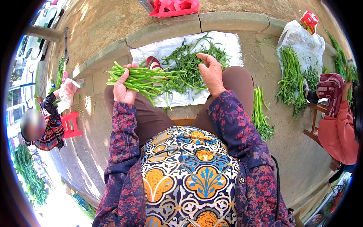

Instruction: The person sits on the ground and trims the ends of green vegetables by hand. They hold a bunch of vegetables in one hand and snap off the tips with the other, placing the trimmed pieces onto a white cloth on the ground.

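Observation:
A bunch of long green vegetable stems (153, 80) is gripped in my left hand (125, 89), its thumb laid across them and the stems pointing to the right above my knee. My right hand (213, 77) is raised at the right of the bunch, thumb and forefinger curved with a gap between them; nothing shows in it. Beyond and below both hands, a loose heap of leafy green tops (189, 56) lies on a white woven sheet (229, 41). More trimmed green stems (259, 115) lie on the ground beside my right leg.
A stone kerb (234, 21) runs behind the sheet, with a red bag (176, 7) beyond it. At left, a person sits by a red plastic stool (71, 125). At right, another person sits near long greens (290, 75) on a white plastic sack (302, 38).

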